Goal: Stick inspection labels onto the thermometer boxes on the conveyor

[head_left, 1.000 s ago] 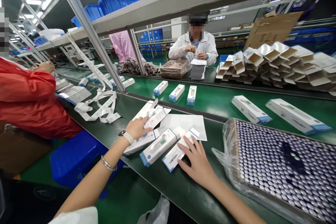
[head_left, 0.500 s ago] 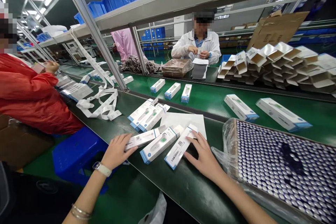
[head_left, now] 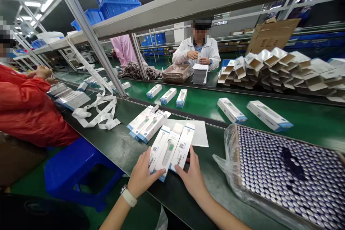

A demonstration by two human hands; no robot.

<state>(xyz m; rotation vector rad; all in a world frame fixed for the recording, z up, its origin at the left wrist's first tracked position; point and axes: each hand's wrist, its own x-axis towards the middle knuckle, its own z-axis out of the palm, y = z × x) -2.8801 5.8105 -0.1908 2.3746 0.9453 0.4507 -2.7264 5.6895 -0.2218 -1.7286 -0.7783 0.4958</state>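
Three white-and-blue product boxes stand side by side at the near edge of the bench. My left hand [head_left: 144,174] is closed around the left box [head_left: 161,140], its thumb reaching across the lower front of the middle box [head_left: 167,156]. From the other side my right hand [head_left: 192,176] grips the right box [head_left: 184,144], thumb on its lower front, fingers behind. The outer boxes show printed codes; the middle one shows a thermometer-like device with a green screen. Behind them, several similar boxes [head_left: 147,124] lie together beside a white sheet [head_left: 202,133].
At right, a plastic-wrapped tray holds many battery-like cylinders [head_left: 258,161]. More boxes [head_left: 231,110] sit on the green conveyor [head_left: 202,106]. A label strip [head_left: 107,109] and a blue stool [head_left: 70,161] are at left. A co-worker in red [head_left: 29,104] and one in white [head_left: 183,52] are nearby.
Both hands have drawn the outer boxes against the middle one, so the three now stand together, more upright. My left hand moved right and the camera view shifted slightly.
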